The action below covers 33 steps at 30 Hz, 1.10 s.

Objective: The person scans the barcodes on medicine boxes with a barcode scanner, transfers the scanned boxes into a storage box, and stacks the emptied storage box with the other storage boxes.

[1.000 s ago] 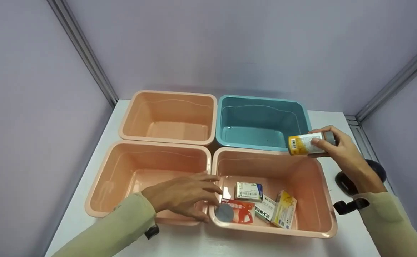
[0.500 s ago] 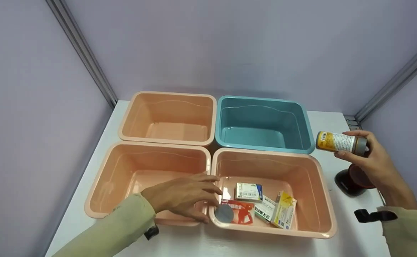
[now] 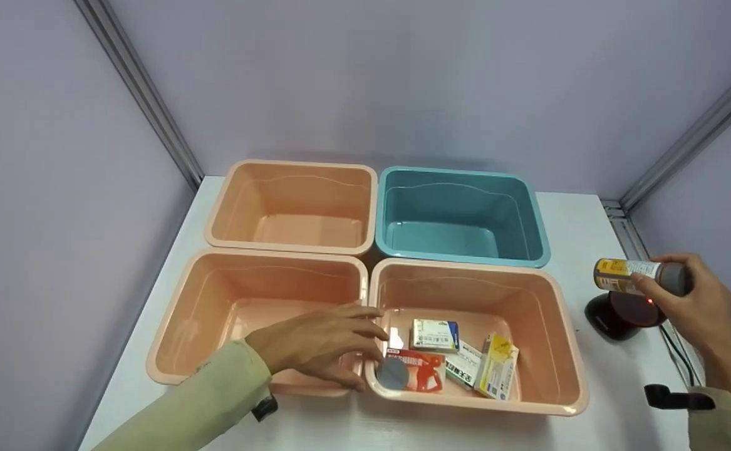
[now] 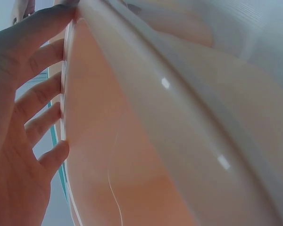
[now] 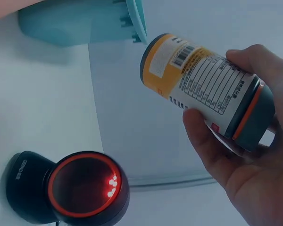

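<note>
My right hand [image 3: 700,304] grips a bottle [image 3: 628,275] by its dark cap end, thumb on one side and fingers on the other. The bottle lies sideways, its yellow end pointing left. In the right wrist view the bottle [image 5: 198,84] shows a barcode and a printed table on its label. Below it stands a black barcode scanner [image 5: 87,183] with a red ring and red lights lit in its window. My left hand [image 3: 321,344] rests with fingers spread over the adjoining rims of the two front peach bins; in the left wrist view its fingers touch a rim.
The front right bin [image 3: 575,376] holds several medicine boxes, among them a red box [image 3: 428,369] and a yellow-white box [image 3: 497,369], plus a grey disc [image 3: 392,374]. Behind it stands a teal bin [image 3: 540,235]; peach bins stand at left. Cables [image 3: 678,351] run beside the scanner.
My right hand has carried the bottle rightward from over the bins, then down above the scanner. A red light now shows at the scanner. My left hand has stayed in place.
</note>
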### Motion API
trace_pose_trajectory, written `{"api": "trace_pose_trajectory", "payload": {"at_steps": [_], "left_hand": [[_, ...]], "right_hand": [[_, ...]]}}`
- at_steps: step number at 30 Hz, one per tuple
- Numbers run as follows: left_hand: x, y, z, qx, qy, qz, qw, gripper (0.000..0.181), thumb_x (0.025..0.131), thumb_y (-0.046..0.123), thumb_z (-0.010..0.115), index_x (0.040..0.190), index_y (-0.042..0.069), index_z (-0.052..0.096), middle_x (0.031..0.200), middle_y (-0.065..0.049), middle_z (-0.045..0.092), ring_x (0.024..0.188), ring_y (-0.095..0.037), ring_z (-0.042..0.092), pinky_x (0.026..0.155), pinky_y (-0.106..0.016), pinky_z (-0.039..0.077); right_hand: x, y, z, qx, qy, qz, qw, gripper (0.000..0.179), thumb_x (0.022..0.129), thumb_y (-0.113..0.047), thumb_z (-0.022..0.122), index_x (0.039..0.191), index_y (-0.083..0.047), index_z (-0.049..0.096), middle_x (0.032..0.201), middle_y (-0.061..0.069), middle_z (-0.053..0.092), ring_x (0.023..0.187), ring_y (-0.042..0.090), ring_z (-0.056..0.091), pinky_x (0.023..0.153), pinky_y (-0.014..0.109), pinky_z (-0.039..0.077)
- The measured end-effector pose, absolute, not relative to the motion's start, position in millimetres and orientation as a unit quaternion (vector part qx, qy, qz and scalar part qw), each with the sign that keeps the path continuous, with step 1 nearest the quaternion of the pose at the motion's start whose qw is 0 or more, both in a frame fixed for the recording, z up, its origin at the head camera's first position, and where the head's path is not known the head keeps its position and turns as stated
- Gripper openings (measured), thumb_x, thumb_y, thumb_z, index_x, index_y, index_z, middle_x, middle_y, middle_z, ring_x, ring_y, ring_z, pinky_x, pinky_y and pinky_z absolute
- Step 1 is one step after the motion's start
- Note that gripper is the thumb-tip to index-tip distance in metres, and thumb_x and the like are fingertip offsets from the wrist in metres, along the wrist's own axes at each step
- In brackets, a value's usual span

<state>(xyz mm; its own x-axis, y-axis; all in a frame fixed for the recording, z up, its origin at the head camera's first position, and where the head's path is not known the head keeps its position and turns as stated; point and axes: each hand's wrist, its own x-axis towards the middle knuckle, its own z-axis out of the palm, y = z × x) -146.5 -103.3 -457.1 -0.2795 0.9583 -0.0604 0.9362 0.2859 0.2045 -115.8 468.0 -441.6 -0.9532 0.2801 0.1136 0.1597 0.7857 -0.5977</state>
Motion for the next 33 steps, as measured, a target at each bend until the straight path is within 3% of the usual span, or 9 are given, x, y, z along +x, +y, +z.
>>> {"api": "trace_pose_trajectory", "payload": {"at_steps": [2,6,8,14,20,29,33], "left_hand": [[-146.2,-103.4,-457.1,0.592,0.799,0.060,0.087,0.047,0.096,0.060,0.075,0.131,0.029,0.076,0.156,0.002,0.064,0.161,-0.031,0.042,0.137,-0.050,0.030],[-145.4,-103.6,-457.3,0.589,0.801,0.059,0.092,0.047,0.097,0.061,0.074,0.132,0.029,0.076,0.157,0.003,0.064,0.161,-0.031,0.042,0.138,-0.049,0.030],[-145.2,-103.6,-457.3,0.587,0.802,0.059,0.094,0.047,0.097,0.060,0.074,0.132,0.030,0.076,0.157,0.003,0.063,0.161,-0.030,0.041,0.138,-0.049,0.029],[-146.0,-103.6,-457.4,0.588,0.801,0.065,0.093,0.047,0.096,0.059,0.076,0.132,0.029,0.076,0.156,0.003,0.064,0.160,-0.031,0.044,0.136,-0.051,0.032],[-146.2,-104.7,-457.1,0.590,0.799,0.069,0.092,0.047,0.095,0.059,0.076,0.131,0.029,0.076,0.156,0.003,0.064,0.160,-0.032,0.043,0.136,-0.053,0.032],[-145.7,-105.2,-457.0,0.583,0.803,0.065,0.103,0.047,0.097,0.060,0.073,0.133,0.030,0.075,0.158,0.004,0.062,0.162,-0.031,0.040,0.137,-0.053,0.030],[-146.1,-104.5,-456.8,0.582,0.803,0.067,0.109,0.046,0.098,0.059,0.074,0.133,0.030,0.075,0.159,0.004,0.062,0.162,-0.031,0.040,0.137,-0.053,0.029]], "right_hand": [[-111.1,468.9,-448.1,-0.143,-0.935,0.301,0.121,0.066,0.102,-0.039,0.075,0.147,0.004,0.052,0.138,0.039,0.057,0.102,0.033,0.058,0.062,0.005,0.037],[-102.5,468.5,-464.3,-0.217,-0.917,0.296,0.155,0.064,0.100,-0.038,0.077,0.144,0.003,0.056,0.138,0.029,0.061,0.094,0.014,0.052,0.063,0.005,0.034],[-98.9,468.4,-472.4,-0.243,-0.908,0.299,0.164,0.064,0.099,-0.038,0.078,0.144,0.002,0.057,0.137,0.027,0.062,0.092,0.011,0.051,0.063,0.006,0.035],[-90.9,468.7,-490.1,-0.245,-0.916,0.277,0.155,0.061,0.100,-0.040,0.076,0.142,0.001,0.061,0.134,0.030,0.066,0.102,0.033,0.061,0.062,0.016,0.035],[-87.8,475.3,-488.0,-0.219,-0.941,0.233,0.113,0.065,0.102,-0.046,0.072,0.136,0.009,0.060,0.121,0.038,0.067,0.101,0.053,0.065,0.067,0.034,0.041],[-85.5,472.3,-498.1,-0.241,-0.936,0.235,0.103,0.066,0.105,-0.043,0.070,0.143,0.009,0.057,0.138,0.041,0.059,0.122,0.059,0.057,0.080,0.055,0.047],[-83.1,472.3,-500.9,-0.261,-0.931,0.236,0.095,0.066,0.104,-0.044,0.071,0.143,0.008,0.058,0.140,0.040,0.059,0.124,0.058,0.057,0.082,0.055,0.046]]}}
